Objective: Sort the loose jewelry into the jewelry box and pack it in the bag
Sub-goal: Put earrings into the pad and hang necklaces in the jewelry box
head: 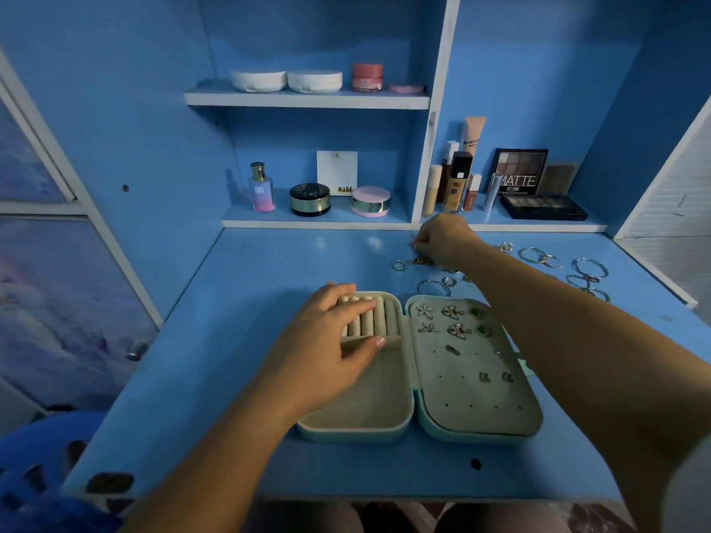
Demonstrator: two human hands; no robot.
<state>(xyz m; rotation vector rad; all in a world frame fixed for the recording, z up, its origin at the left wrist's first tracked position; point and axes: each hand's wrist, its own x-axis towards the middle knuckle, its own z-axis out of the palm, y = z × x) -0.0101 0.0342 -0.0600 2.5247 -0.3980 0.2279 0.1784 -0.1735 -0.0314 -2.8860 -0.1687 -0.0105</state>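
Observation:
An open pale-green jewelry box (413,417) lies on the blue desk. Its right half holds several pinned earrings (450,321); its left half has ring rolls (369,313). My left hand (331,340) rests flat on the ring rolls with fingers straight. My right hand (442,240) is reached out behind the box, fingers curled, pinching a small chain piece (417,259) from the loose jewelry. Rings (398,265) and hoops (434,288) lie just behind the box. More bangles (588,269) and hoops (538,257) lie at the right. No bag is in view.
Shelves behind the desk (269,271) carry cosmetics: a perfume bottle (262,188), round compacts (309,200), foundation bottles (456,182) and eyeshadow palettes (544,207). White jars (286,80) sit on the upper shelf. The desk's front edge is close to my body.

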